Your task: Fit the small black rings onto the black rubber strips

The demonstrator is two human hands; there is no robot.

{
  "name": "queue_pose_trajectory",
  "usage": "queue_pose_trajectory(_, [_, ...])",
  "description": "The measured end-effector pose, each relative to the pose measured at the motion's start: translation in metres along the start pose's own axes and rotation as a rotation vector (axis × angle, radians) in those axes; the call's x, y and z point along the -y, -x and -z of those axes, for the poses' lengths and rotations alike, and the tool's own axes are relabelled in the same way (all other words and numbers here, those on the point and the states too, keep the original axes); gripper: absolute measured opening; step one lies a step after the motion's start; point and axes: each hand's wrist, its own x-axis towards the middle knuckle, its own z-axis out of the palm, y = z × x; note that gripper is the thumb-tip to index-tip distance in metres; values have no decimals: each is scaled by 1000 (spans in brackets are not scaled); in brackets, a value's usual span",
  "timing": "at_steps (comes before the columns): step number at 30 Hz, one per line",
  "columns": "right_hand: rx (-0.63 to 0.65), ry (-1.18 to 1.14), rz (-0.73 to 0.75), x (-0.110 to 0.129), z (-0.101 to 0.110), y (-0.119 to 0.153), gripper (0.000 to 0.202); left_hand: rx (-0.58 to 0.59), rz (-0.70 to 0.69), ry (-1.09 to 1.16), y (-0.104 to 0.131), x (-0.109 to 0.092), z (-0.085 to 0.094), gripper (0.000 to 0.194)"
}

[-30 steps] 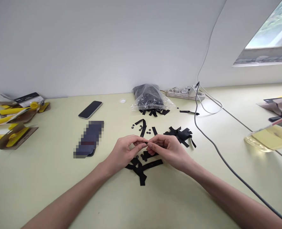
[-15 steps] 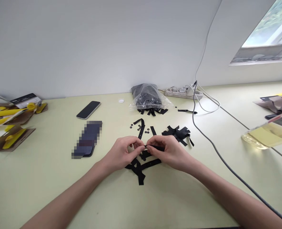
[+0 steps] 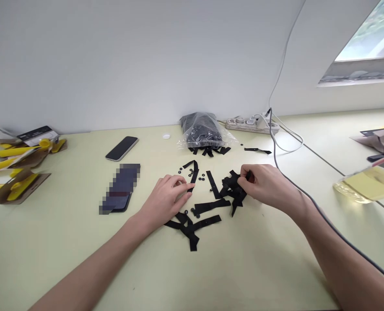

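Pinching the strip pile [image 3: 233, 185], the right hand [image 3: 246, 178] was narrowed; the left hand [image 3: 174, 194], loosely spread, neighbored a bent strip [image 3: 195, 177].

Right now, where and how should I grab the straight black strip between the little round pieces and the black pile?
Pinch the straight black strip by its far end, probably from above and its left. That end is clear of other strips, while the near end lies close to the pile of black strips, where the right hand is.
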Motion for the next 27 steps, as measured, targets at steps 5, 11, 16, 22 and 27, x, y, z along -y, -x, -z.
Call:
queue_pose_trajectory(5, [-155,74,-5,0,-6,1,22,38,-88,12,1,0,7,29])
queue_pose_trajectory(11, [-167,-29,243,24,-32,6,34,59,-141,43,-2,-4,15,23])
queue_pose_trajectory(16, [-49,-44,371,39,-52,15,32,48,-44,24,-3,-4,19,24])
queue_pose_trajectory(22, [-53,-60,413,40,-57,16,33,-37,122,168,-2,-4,4,18])
queue_pose_trajectory(27, [-47,-59,400,39,-57,15,30,5,223,263,-2,-5,4,18])
